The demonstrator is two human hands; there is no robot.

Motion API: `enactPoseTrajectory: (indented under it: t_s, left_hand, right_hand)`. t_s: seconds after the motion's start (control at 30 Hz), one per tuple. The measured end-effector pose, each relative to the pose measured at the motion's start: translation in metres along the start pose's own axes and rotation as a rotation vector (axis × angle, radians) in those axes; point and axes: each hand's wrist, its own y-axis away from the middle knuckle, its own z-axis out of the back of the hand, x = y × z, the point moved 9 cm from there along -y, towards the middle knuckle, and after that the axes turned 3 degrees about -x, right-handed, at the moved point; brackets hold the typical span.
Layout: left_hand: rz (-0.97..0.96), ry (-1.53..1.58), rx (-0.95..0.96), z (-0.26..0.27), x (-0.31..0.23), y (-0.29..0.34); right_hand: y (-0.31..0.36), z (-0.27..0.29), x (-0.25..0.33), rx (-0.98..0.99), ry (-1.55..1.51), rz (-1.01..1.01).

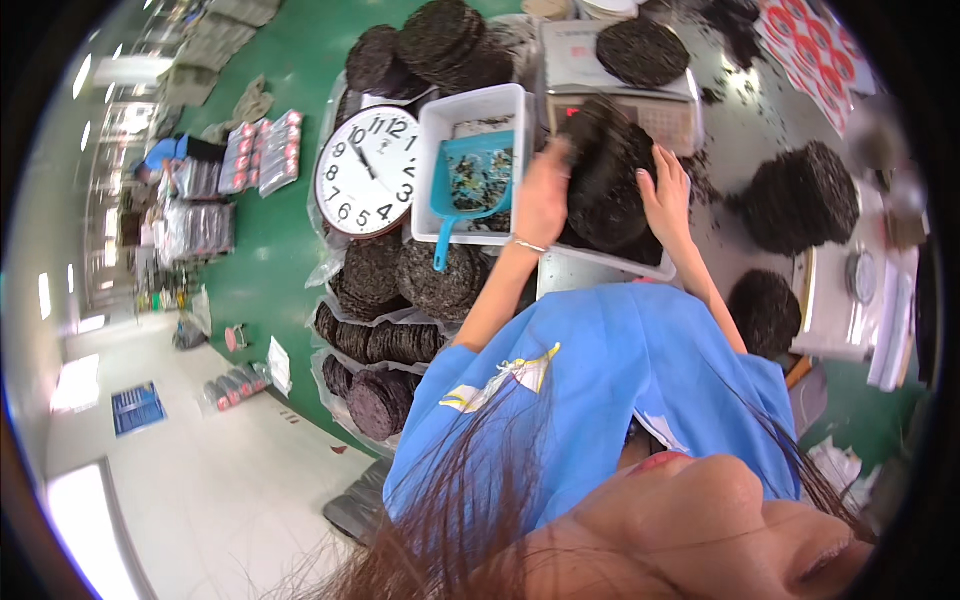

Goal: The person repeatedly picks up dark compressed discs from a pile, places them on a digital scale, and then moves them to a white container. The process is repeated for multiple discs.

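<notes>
Through my head view I have a grey worktable (715, 235) running away from the chest and off to the right. On it, straight ahead of the hands, sits a pale scale (572, 62); a white bin (430, 112) is just beside the left hand, on its outer side. The dark mass of round cakes (610, 212) lies between the two hands, close in front of the body, over a white tray (650, 268) whose near edge shows below it. I read its long axis as running away from the chest, leaning slightly left toward the scale, so the hands flank its sides rather than its ends. Neither hand is clearly the nearer.

My right hand (667, 198) rests along the right flank, fingers extended and loosely parted, thumb against the dark surface. My left hand (542, 200) is at the left edge, near the far end, but its fingers blur; I cannot tell whether they pinch a cake or merely brush it. Beyond, one round cake (643, 53) lies flat on the scale.
</notes>
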Motion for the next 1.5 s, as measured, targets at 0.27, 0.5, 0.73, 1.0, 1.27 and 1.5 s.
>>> enactPoseTrajectory:
  t_s: [0.27, 0.5, 0.73, 1.0, 1.27, 1.5]
  left_hand:
    - [0.653, 0.965, -0.425, 0.047, 0.046, 0.029]
    - [0.79, 1.296, -0.305, -0.007, 0.052, 0.059]
    - [0.928, 1.329, -0.278, -0.041, 0.059, 0.069]
    - [0.804, 0.597, -0.34, -0.051, 0.102, 0.077]
    - [0.475, 0.975, 0.15, -0.066, -0.02, 0.01]
    - [0.674, 0.915, -0.121, -0.058, 0.006, 0.008]
  right_hand:
    - [0.018, 0.027, 0.135, 0.119, -0.214, 0.389]
    - [0.027, 0.013, 0.155, 0.256, -0.224, 0.39]
    - [-0.007, 0.063, 0.086, 0.073, -0.411, -0.13]
    - [-0.02, 0.157, -0.057, -0.7, -0.938, -0.472]
    - [-0.008, 0.044, 0.046, 0.007, -0.917, -0.45]
    - [-0.019, 0.024, 0.044, 0.016, -0.99, -0.446]
